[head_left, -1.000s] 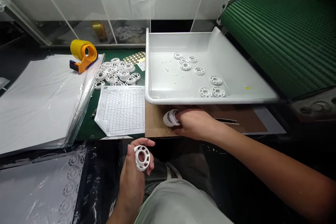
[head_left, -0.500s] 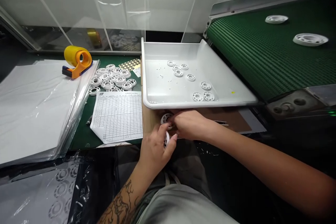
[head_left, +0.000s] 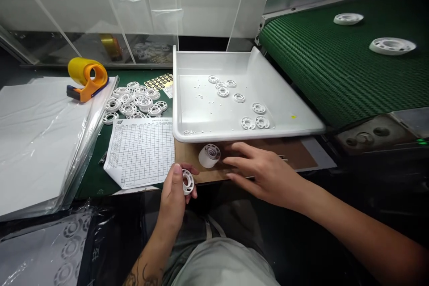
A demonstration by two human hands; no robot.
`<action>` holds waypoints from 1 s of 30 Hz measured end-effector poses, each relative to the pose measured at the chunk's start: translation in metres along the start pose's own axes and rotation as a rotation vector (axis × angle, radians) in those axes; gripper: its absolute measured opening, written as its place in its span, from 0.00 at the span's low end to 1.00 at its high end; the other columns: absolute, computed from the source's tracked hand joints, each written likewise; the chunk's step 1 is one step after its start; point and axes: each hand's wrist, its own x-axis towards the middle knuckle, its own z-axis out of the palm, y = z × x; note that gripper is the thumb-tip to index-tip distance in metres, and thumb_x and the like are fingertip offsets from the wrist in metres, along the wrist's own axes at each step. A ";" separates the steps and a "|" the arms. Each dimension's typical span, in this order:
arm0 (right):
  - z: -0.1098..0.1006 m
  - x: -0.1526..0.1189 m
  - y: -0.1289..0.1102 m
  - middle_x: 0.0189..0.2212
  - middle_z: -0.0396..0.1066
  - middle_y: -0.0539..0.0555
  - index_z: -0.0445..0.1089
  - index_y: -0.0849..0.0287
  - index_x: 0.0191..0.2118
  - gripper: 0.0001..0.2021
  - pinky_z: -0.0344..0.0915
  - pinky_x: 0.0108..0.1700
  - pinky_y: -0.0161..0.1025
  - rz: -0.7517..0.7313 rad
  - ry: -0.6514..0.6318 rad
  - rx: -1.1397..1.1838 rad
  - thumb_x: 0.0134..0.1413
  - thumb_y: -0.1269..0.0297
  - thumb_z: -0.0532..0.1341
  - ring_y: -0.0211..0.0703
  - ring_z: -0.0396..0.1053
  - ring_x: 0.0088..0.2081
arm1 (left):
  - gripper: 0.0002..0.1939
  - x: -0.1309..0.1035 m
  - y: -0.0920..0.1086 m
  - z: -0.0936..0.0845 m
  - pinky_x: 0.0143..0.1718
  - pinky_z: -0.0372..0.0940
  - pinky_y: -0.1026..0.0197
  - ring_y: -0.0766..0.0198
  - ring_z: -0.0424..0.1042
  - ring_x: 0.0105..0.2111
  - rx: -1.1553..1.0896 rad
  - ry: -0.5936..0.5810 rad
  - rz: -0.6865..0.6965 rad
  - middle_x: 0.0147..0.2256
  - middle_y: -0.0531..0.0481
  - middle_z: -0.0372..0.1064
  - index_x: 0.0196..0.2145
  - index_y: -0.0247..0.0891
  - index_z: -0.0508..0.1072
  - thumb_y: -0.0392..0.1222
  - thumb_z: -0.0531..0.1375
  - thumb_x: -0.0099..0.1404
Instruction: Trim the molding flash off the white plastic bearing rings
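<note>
My left hand (head_left: 174,192) grips a white ring (head_left: 187,182) with slots round it, thumb on top, in front of the table's near edge. Fingers spread and holding nothing, my right hand (head_left: 261,170) is just right of a short stack of white rings (head_left: 209,155). That stack stands on the brown board (head_left: 194,145) below the tray. Several similar rings (head_left: 258,108) and small white crumbs lie inside the white tray (head_left: 248,136). A heap of white rings (head_left: 128,108) is on the green mat left of the tray.
A printed form (head_left: 140,152) lies left of the brown board. Farther left are an orange tape dispenser (head_left: 89,80) and plastic-covered white sheets (head_left: 40,143). Round stickers (head_left: 159,82) lie behind the heap. A green conveyor (head_left: 321,53) with two white rings is at right.
My hands have moved apart, the left one leftward with a ring in it. My right hand has opened and drawn back to the right, leaving the ring stack in plain view.
</note>
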 end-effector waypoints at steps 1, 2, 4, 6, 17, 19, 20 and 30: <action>0.004 -0.003 0.008 0.59 0.71 0.61 0.79 0.56 0.58 0.14 0.73 0.55 0.42 0.029 0.022 -0.016 0.74 0.66 0.61 0.51 0.75 0.54 | 0.28 0.000 0.001 0.000 0.19 0.55 0.69 0.71 0.67 0.20 -0.033 0.003 -0.017 0.36 0.48 0.77 0.39 0.35 0.74 0.67 0.62 0.69; 0.008 -0.006 0.018 0.56 0.73 0.63 0.80 0.58 0.57 0.14 0.74 0.52 0.43 0.067 0.036 -0.039 0.75 0.67 0.60 0.52 0.76 0.52 | 0.27 -0.002 0.002 0.000 0.19 0.56 0.68 0.71 0.67 0.20 -0.070 0.000 -0.037 0.36 0.48 0.77 0.39 0.35 0.74 0.67 0.62 0.69; 0.018 -0.008 0.037 0.47 0.77 0.65 0.80 0.62 0.59 0.16 0.76 0.46 0.47 0.145 0.039 -0.089 0.73 0.68 0.60 0.58 0.78 0.45 | 0.27 -0.007 0.006 0.000 0.19 0.59 0.67 0.70 0.67 0.20 -0.144 -0.023 -0.084 0.36 0.47 0.77 0.41 0.35 0.76 0.66 0.60 0.70; 0.028 -0.008 0.053 0.44 0.79 0.66 0.78 0.62 0.62 0.19 0.76 0.42 0.49 0.179 0.020 -0.117 0.70 0.69 0.62 0.62 0.79 0.42 | 0.24 -0.016 0.013 0.000 0.19 0.62 0.65 0.67 0.69 0.21 -0.205 -0.051 -0.128 0.38 0.46 0.77 0.44 0.34 0.79 0.60 0.58 0.72; 0.069 -0.013 0.110 0.51 0.80 0.63 0.82 0.60 0.53 0.19 0.78 0.50 0.52 0.041 0.211 0.056 0.72 0.64 0.54 0.60 0.80 0.48 | 0.22 -0.067 0.037 0.008 0.25 0.72 0.62 0.62 0.78 0.25 -0.521 -0.141 -0.256 0.41 0.43 0.81 0.48 0.40 0.85 0.61 0.63 0.73; 0.075 -0.016 0.110 0.47 0.81 0.63 0.83 0.61 0.47 0.19 0.78 0.50 0.55 0.020 0.312 0.103 0.73 0.62 0.53 0.63 0.80 0.48 | 0.23 -0.071 0.037 0.008 0.25 0.73 0.62 0.61 0.79 0.26 -0.527 -0.179 -0.251 0.43 0.43 0.82 0.48 0.41 0.86 0.62 0.64 0.72; 0.076 -0.018 0.108 0.46 0.81 0.63 0.82 0.60 0.45 0.19 0.78 0.50 0.55 0.013 0.368 0.125 0.74 0.62 0.53 0.62 0.80 0.47 | 0.23 -0.073 0.037 0.009 0.26 0.73 0.63 0.62 0.79 0.27 -0.523 -0.190 -0.246 0.44 0.43 0.82 0.49 0.41 0.85 0.62 0.64 0.72; 0.017 -0.030 -0.011 0.40 0.72 0.55 0.75 0.54 0.62 0.14 0.72 0.35 0.36 -0.262 0.645 0.605 0.80 0.67 0.57 0.41 0.73 0.37 | 0.25 -0.085 0.040 0.022 0.37 0.75 0.61 0.61 0.79 0.32 -0.315 -0.153 -0.146 0.34 0.48 0.81 0.51 0.48 0.86 0.65 0.71 0.63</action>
